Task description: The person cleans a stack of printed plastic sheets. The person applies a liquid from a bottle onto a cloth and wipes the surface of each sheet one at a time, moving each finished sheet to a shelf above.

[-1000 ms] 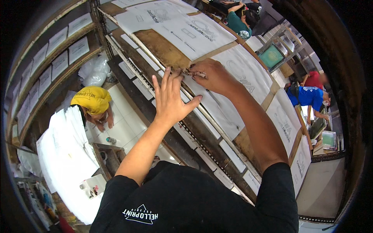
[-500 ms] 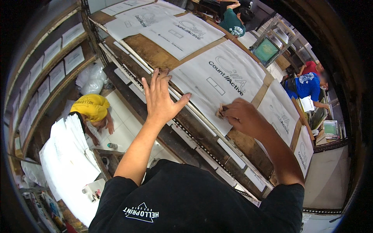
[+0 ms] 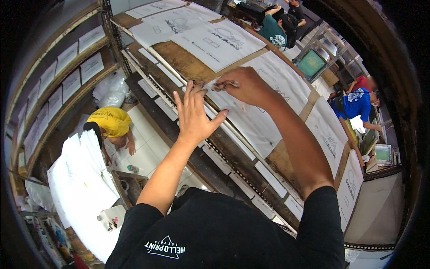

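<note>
The left hand (image 3: 195, 119) splays its fingers at the tabletop's (image 3: 183, 54) near edge; the right hand (image 3: 247, 86) pinches a wad (image 3: 219, 85) over a dark-lettered sheet (image 3: 259, 131).

Place: printing workshop | printed sheets (image 3: 262, 130) along worktable (image 3: 181, 58) | framed green screens (image 3: 311, 64) | sheet-filled shelves (image 3: 101, 45)
</note>
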Available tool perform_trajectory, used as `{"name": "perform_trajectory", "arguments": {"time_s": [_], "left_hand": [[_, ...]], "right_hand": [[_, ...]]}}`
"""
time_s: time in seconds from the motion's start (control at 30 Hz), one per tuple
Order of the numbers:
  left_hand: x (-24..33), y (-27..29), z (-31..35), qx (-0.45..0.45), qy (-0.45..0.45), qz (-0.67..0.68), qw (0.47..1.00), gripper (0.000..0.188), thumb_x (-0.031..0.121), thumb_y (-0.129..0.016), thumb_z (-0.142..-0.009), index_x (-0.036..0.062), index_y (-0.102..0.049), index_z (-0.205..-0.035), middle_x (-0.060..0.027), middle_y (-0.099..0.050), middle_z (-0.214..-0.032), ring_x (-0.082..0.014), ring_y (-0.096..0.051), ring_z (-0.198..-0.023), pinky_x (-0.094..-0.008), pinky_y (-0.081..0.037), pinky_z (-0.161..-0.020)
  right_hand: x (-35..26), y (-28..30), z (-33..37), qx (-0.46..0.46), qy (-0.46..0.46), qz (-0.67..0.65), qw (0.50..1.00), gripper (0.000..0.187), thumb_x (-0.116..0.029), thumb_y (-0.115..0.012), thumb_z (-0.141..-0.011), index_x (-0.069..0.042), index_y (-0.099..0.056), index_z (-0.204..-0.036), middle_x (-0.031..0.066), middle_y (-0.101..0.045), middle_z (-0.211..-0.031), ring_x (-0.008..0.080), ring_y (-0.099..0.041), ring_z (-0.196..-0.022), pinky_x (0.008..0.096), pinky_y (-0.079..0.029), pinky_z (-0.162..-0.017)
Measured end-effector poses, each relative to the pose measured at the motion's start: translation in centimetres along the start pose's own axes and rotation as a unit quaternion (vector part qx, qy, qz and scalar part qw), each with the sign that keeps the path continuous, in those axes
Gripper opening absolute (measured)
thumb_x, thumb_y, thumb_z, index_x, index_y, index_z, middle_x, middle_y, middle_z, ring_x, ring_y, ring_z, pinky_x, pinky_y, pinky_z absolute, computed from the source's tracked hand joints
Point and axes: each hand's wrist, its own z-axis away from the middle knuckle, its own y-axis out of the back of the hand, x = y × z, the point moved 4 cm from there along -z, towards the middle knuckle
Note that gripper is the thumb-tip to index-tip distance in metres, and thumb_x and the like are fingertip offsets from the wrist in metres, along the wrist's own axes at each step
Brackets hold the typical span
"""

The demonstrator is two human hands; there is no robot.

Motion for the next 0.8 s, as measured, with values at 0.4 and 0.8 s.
{"name": "perform_trajectory", "arguments": {"time_s": [0.4,0.8], "left_hand": [[-0.5,-0.5,0.2,0.006,-0.007,0.005,1.000,0.086,0.056,-0.079,-0.078,-0.0051,-0.047,-0.129,-0.0240,-0.049,-0.141,-0.0439,-0.031,-0.148,-0.0691,-0.006,-0.120],[-0.6,-0.6,0.3,0.017,-0.023,-0.001,1.000,0.080,0.059,-0.070,-0.086,-0.0047,-0.049,-0.128,-0.0237,-0.050,-0.142,-0.0445,-0.031,-0.148,-0.0685,-0.004,-0.120]], "right_hand": [[-0.3,-0.9,3.6,-0.097,0.002,0.036,0.995,0.015,-0.007,-0.070,-0.080,-0.005,-0.075,-0.093,0.0136,-0.071,-0.092,0.0327,-0.067,-0.091,0.0431,-0.053,-0.085],[-3.3,4.0,16.9,-0.188,-0.074,0.052,0.978,0.012,-0.004,-0.071,-0.081,-0.006,-0.072,-0.092,0.0085,-0.070,-0.092,0.0295,-0.063,-0.093,0.0419,-0.052,-0.082]]}}
